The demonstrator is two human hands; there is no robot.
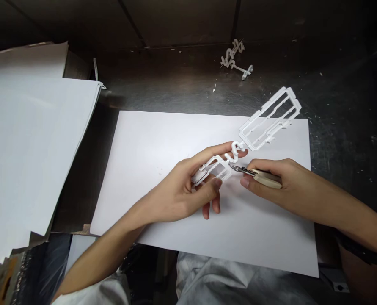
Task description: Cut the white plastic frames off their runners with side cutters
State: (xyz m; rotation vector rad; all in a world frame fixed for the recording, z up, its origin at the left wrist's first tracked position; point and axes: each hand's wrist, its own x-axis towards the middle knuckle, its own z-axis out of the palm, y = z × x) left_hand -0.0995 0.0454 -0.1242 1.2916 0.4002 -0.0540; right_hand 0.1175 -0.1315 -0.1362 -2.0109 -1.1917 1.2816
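Observation:
My left hand (pixel 191 190) grips one end of a white moulded plastic frame part (pixel 271 118), its thumb pressed on the lower frame. Two open rectangular frames make up the part, joined by a curly S-shaped runner (pixel 235 151). The larger frame slants up to the right above the paper. In my right hand (pixel 273 182) is a pair of small nippers (pixel 266 178) with cream handles. Their metal jaws lie close to the joint between the runner and the lower frame; whether they touch it I cannot tell.
A white sheet of paper (pixel 137 148) covers the middle of the dark metal bench (pixel 175 84). Cut-off white runner scraps (pixel 234 59) lie at the back, with small crumbs scattered around. On the left stands a stack of large white sheets (pixel 32 140).

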